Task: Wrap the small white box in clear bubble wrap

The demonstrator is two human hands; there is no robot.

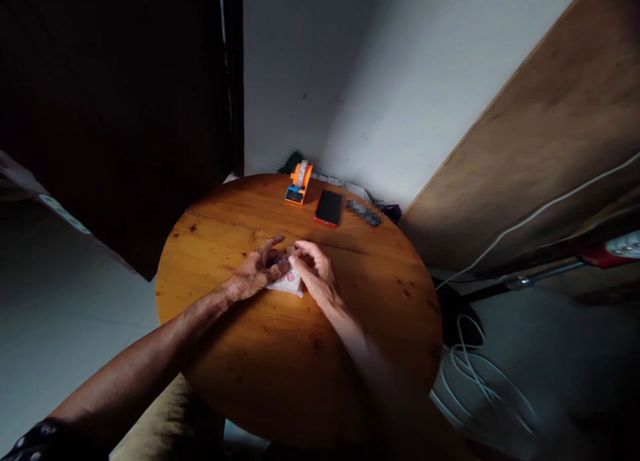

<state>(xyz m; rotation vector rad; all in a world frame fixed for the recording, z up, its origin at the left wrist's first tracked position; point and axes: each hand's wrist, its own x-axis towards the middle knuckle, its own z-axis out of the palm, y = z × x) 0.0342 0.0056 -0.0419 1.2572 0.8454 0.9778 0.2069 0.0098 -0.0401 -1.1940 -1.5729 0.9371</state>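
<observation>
A small white packet (pixel 286 282) with red print lies on the round wooden table (pixel 300 341), between my hands. My left hand (pixel 257 271) rests at its left side, thumb on its top and index finger stretched out beyond its far edge. My right hand (pixel 317 274) is at the packet's right side, thumb and fingertips pinched together at its far right corner. Between the fingertips shows a small brownish strip (pixel 291 250); whether it is tape or part of the packet I cannot tell. My fingers hide much of the packet's far side.
Toward the back of the table stand an orange tape dispenser (pixel 300 181), a red-edged black phone (pixel 329 208) and a blurred-out dark object (pixel 364 212). A white wall (pixel 320 81) rises behind. Looped white cable (pixel 470 361) lies on the floor at the right.
</observation>
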